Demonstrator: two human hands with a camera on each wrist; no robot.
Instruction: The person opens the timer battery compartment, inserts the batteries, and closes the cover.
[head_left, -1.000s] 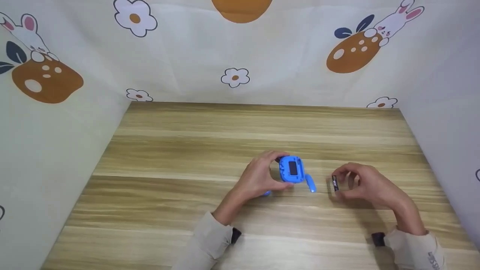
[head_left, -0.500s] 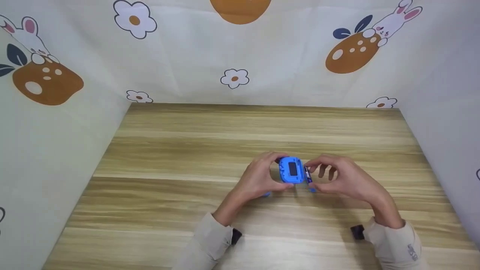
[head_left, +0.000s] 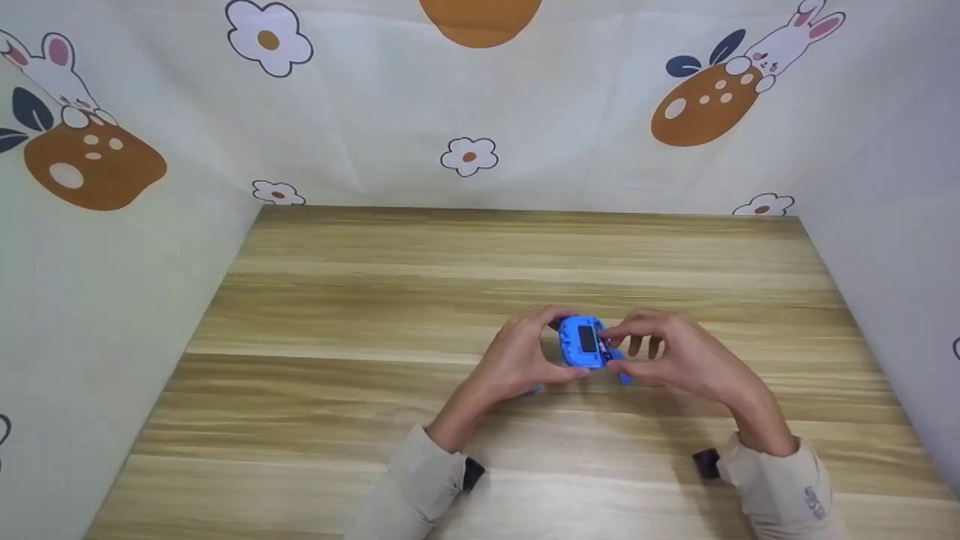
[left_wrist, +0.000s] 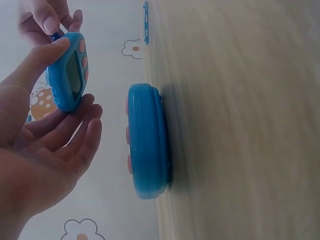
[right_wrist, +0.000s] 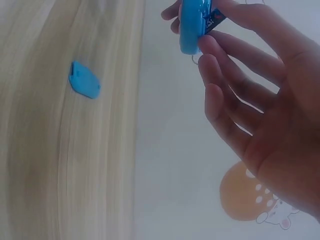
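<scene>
My left hand (head_left: 517,349) grips a small blue digital timer (head_left: 576,354) by its edges, its back with a dark panel turned up to the head camera. In the left wrist view its screen and pink buttons show. My right hand (head_left: 679,352) pinches a small dark battery (right_wrist: 215,20) between thumb and forefinger. The battery lies along the open slot at the timer's right side, tilted against it in the right wrist view. A blue battery cover (right_wrist: 85,81) rests on the table beyond the right fingertips, partly overlapped by them in the head view.
A second blue timer (left_wrist: 146,142) with pink buttons lies on the wood-grain table (head_left: 360,315), mostly hidden under the left wrist in the head view. A patterned cloth wall (head_left: 375,112) stands at the back and sides.
My right hand has moved left with the battery, from beside the cover up to the timer's open slot. The timer tilts slightly now; the left hand stays nearly in place.
</scene>
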